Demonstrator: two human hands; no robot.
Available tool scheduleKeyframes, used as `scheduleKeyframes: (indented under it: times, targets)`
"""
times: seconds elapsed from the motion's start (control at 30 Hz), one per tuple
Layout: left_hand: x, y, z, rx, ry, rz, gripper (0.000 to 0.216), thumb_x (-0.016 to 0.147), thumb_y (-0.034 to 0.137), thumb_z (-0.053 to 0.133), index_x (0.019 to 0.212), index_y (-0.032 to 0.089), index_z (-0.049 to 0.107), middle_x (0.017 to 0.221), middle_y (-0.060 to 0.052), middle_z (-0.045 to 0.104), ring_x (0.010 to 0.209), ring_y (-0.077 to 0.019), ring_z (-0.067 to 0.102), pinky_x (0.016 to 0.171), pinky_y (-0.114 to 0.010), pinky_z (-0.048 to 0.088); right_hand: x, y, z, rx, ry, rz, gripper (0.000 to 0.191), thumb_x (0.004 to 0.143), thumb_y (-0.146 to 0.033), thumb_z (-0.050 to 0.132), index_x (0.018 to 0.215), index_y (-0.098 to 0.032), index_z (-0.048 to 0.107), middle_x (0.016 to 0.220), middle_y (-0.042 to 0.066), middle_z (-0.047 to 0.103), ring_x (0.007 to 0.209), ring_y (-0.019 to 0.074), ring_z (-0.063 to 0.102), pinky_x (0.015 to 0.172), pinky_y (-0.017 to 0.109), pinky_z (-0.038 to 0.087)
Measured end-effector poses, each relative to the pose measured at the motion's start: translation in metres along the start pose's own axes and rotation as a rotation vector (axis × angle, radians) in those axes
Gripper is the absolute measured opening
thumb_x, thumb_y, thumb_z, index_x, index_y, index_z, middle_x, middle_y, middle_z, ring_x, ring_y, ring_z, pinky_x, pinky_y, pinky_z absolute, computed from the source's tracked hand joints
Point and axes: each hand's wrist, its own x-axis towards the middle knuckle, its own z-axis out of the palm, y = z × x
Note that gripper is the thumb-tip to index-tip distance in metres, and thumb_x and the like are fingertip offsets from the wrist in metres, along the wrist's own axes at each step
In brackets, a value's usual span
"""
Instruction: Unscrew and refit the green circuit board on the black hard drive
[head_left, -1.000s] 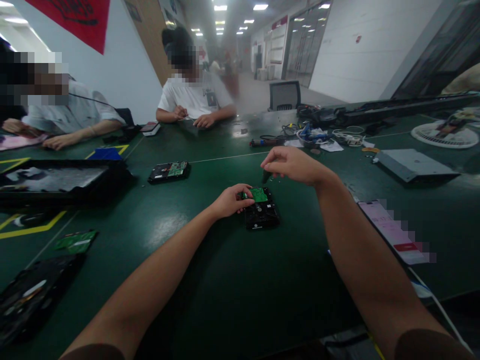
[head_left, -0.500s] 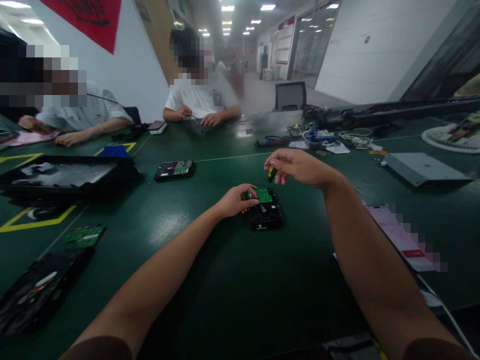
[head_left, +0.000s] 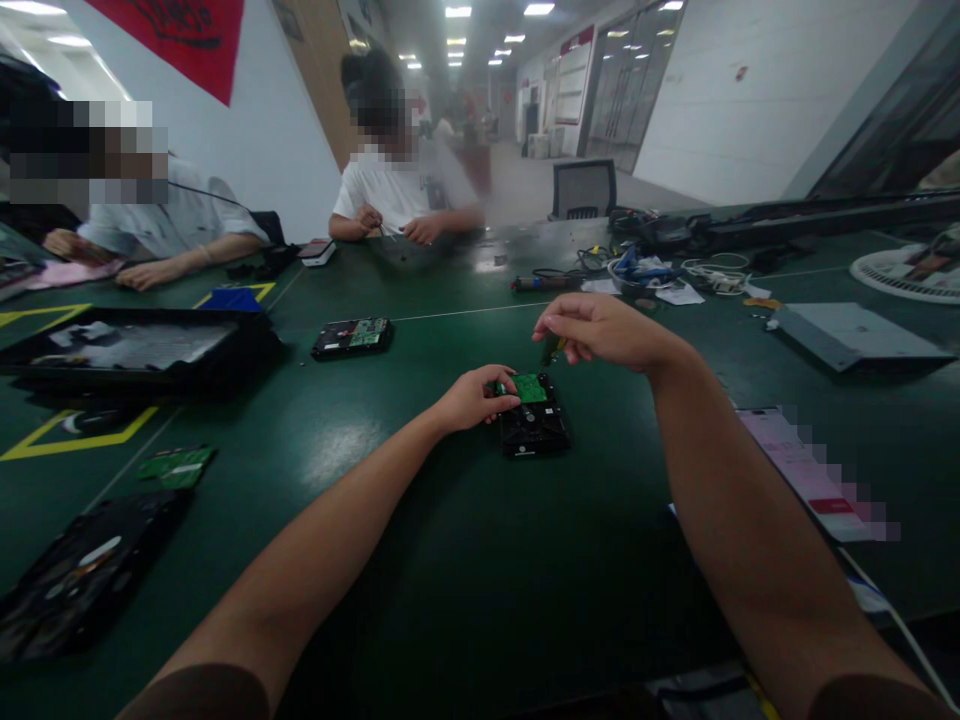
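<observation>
A black hard drive [head_left: 534, 430] lies flat on the green table, its green circuit board [head_left: 531, 388] facing up at the far end. My left hand [head_left: 480, 396] grips the drive's left side, thumb resting over the board's edge. Above the far right corner of the drive, my right hand [head_left: 581, 328] is closed on a small yellow-and-black screwdriver [head_left: 553, 349]. The screwdriver points down toward the board; whether its tip touches a screw is too small to tell.
Another hard drive [head_left: 351, 338] lies farther left. An opened drive [head_left: 97, 570] and a loose circuit board [head_left: 176, 466] are at the near left, below a black tray [head_left: 142, 345]. A grey metal case [head_left: 862, 335] and cables [head_left: 645, 270] lie right. Two people sit across the table.
The screwdriver's handle has tilted, its visible part now slanting more to the right. My left hand stays on the hard drive. The whole view has shifted very slightly.
</observation>
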Motion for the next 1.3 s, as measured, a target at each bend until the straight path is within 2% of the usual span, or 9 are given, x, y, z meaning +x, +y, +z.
scheduleKeyframes:
  times: [0.07,0.23,0.5,0.63,0.73,0.9,1.13,1.2,1.3]
  targets:
    - [0.000,0.000,0.000,0.005,-0.001,-0.002,0.028,0.086,0.033,0.077,0.103,0.015,0.065,0.151,-0.017,0.049,0.060,-0.0042,0.061,0.050,-0.023,0.053,0.000,0.000,0.000,0.020,-0.017,-0.010,0.028,0.096,-0.047,0.064,0.096,-0.019,0.071,0.094,0.005,0.075,0.059,0.0104,0.061,0.049,0.025,0.045]
    - [0.000,-0.001,0.000,0.004,-0.010,-0.004,0.027,0.087,0.033,0.076,0.103,0.015,0.064,0.152,-0.017,0.048,0.062,-0.0041,0.061,0.050,-0.023,0.053,0.001,0.001,0.001,0.059,-0.047,0.006,0.033,0.097,-0.050,0.063,0.098,-0.018,0.070,0.077,0.003,0.070,0.063,0.0135,0.065,0.056,0.026,0.052]
    - [0.000,-0.001,-0.001,-0.001,-0.013,-0.006,0.026,0.087,0.031,0.076,0.102,0.014,0.063,0.152,-0.017,0.049,0.061,-0.0033,0.061,0.050,-0.021,0.053,0.001,-0.001,-0.001,-0.071,0.080,0.002,0.021,0.092,-0.040,0.071,0.086,-0.020,0.073,0.075,0.002,0.069,0.059,0.0114,0.058,0.048,0.025,0.042]
    - [0.001,-0.002,-0.001,-0.004,-0.016,-0.001,0.025,0.087,0.031,0.076,0.103,0.015,0.064,0.153,-0.017,0.048,0.060,-0.0026,0.060,0.050,-0.021,0.054,0.002,0.001,-0.002,-0.017,0.065,-0.018,0.023,0.094,-0.043,0.068,0.093,-0.020,0.072,0.090,0.005,0.075,0.057,0.0112,0.060,0.046,0.026,0.043]
    - [0.001,-0.003,-0.001,-0.003,-0.009,-0.003,0.026,0.087,0.030,0.076,0.103,0.015,0.064,0.153,-0.017,0.049,0.060,-0.0016,0.059,0.051,-0.020,0.053,0.002,0.003,-0.001,0.034,0.043,-0.029,0.028,0.094,-0.047,0.068,0.097,-0.019,0.072,0.099,0.007,0.076,0.061,0.0118,0.064,0.051,0.027,0.049]
    - [0.001,-0.005,-0.001,-0.004,-0.003,0.000,0.026,0.087,0.031,0.077,0.103,0.015,0.064,0.153,-0.017,0.049,0.060,-0.0019,0.059,0.050,-0.020,0.053,0.002,0.002,-0.002,0.077,0.005,-0.014,0.035,0.092,-0.050,0.070,0.107,-0.019,0.071,0.086,0.005,0.074,0.067,0.0147,0.067,0.059,0.028,0.054]
    - [0.001,-0.003,0.000,-0.005,-0.006,0.001,0.025,0.087,0.031,0.076,0.102,0.015,0.064,0.153,-0.016,0.048,0.060,-0.0032,0.061,0.050,-0.022,0.053,0.006,0.005,-0.001,-0.082,0.163,-0.018,0.025,0.091,-0.045,0.073,0.087,-0.021,0.071,0.073,0.003,0.069,0.061,0.0134,0.059,0.050,0.026,0.044]
    - [0.001,-0.003,0.000,-0.001,-0.010,-0.008,0.024,0.088,0.030,0.076,0.102,0.015,0.064,0.153,-0.016,0.049,0.060,-0.0021,0.060,0.050,-0.020,0.053,0.007,0.008,0.000,-0.058,0.168,-0.005,0.027,0.092,-0.047,0.071,0.089,-0.021,0.069,0.076,0.004,0.070,0.058,0.0132,0.058,0.047,0.026,0.042]
    - [0.002,-0.004,0.000,-0.003,-0.011,-0.012,0.025,0.088,0.030,0.076,0.103,0.015,0.064,0.153,-0.016,0.049,0.061,-0.0017,0.060,0.050,-0.019,0.053,0.008,0.010,0.003,-0.001,0.134,-0.040,0.029,0.094,-0.051,0.067,0.097,-0.022,0.066,0.094,0.006,0.075,0.060,0.0121,0.060,0.048,0.027,0.045]
